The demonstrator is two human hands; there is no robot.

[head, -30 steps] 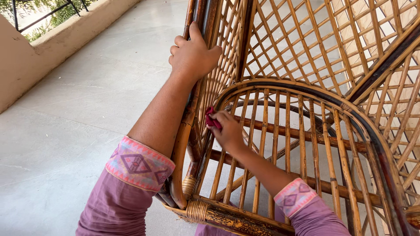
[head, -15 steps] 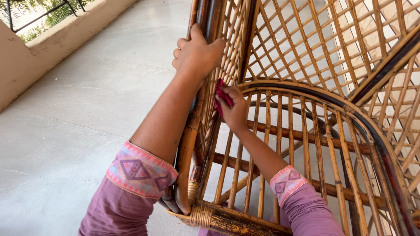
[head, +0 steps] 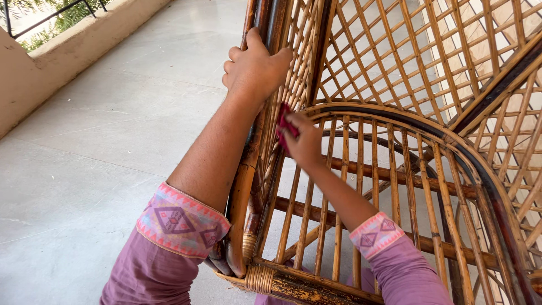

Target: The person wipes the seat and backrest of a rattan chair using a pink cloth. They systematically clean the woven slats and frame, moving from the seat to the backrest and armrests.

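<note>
- Grey stone floor (head: 96, 141) fills left of frame; low beige wall (head: 34, 73) at upper left.
- Brown woven cane chair (head: 395, 141) takes centre and right, lattice above, slats below.
- Left hand (head: 254, 68), upper centre, fingers wrapped tight round the chair's dark upright pole.
- Right hand (head: 305, 144) at centre, just below the left, fingers pinched on small crumpled red cloth (head: 284, 125), pressed to the slats beside the pole.
- Purple sleeves with patterned pink cuffs (head: 180, 220) at bottom.

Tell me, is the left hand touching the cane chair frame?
Touching. The head view shows the left hand wrapped around the chair's dark upright post, fingers curled over it with no gap.
</note>
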